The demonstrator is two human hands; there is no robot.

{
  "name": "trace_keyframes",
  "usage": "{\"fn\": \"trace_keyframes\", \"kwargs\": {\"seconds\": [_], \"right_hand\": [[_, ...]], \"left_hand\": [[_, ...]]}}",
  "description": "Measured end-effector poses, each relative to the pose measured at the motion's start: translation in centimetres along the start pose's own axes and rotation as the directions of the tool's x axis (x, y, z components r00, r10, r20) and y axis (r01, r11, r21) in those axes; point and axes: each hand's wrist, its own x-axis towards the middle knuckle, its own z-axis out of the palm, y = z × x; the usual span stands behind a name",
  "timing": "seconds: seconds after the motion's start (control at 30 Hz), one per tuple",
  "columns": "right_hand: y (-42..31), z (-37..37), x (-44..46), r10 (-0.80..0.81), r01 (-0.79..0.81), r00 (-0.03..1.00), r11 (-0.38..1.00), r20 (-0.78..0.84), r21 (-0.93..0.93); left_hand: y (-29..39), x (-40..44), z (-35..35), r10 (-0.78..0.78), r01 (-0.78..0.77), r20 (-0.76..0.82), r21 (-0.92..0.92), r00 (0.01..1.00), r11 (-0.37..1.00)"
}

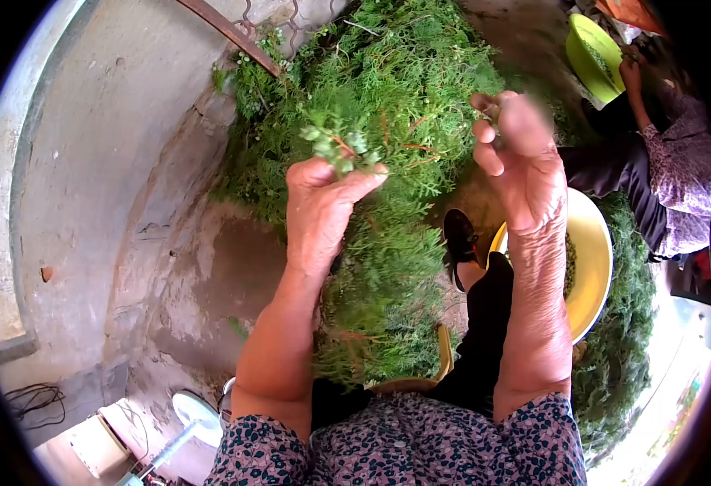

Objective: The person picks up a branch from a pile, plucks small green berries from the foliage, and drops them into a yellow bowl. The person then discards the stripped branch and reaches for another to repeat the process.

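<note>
My left hand (pixel 323 206) pinches a green sprig (pixel 343 146) with pale bluish-green berries, thumb and fingers pressed together on it. My right hand (pixel 525 170) is raised to the right with its fingers curled and spaced; part of it is blurred, and no item shows between the fingers. Beyond both hands lies a large heap of green branches (pixel 404 57), and more greenery hangs down below my left hand toward my lap. A yellow basin (pixel 594 259) with small green pieces inside stands beside my right forearm, which partly covers it.
At the upper right a person (pixel 683 162) sits near a lime-green basin (pixel 594 57), one hand by its rim. A bare wall (pixel 104 162) runs along the left. More branches (pixel 615 356) lie at the lower right. A fan (pixel 196 415) stands at the lower left.
</note>
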Motion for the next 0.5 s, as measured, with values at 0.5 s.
{"fn": "trace_keyframes", "kwargs": {"seconds": [0.5], "right_hand": [[5.0,-1.0,-1.1,-0.138,0.463,0.876,0.503,0.462,-0.729]], "left_hand": [[-1.0,0.2,-0.6,-0.014,-0.055,0.238,0.279,0.971,0.959]]}}
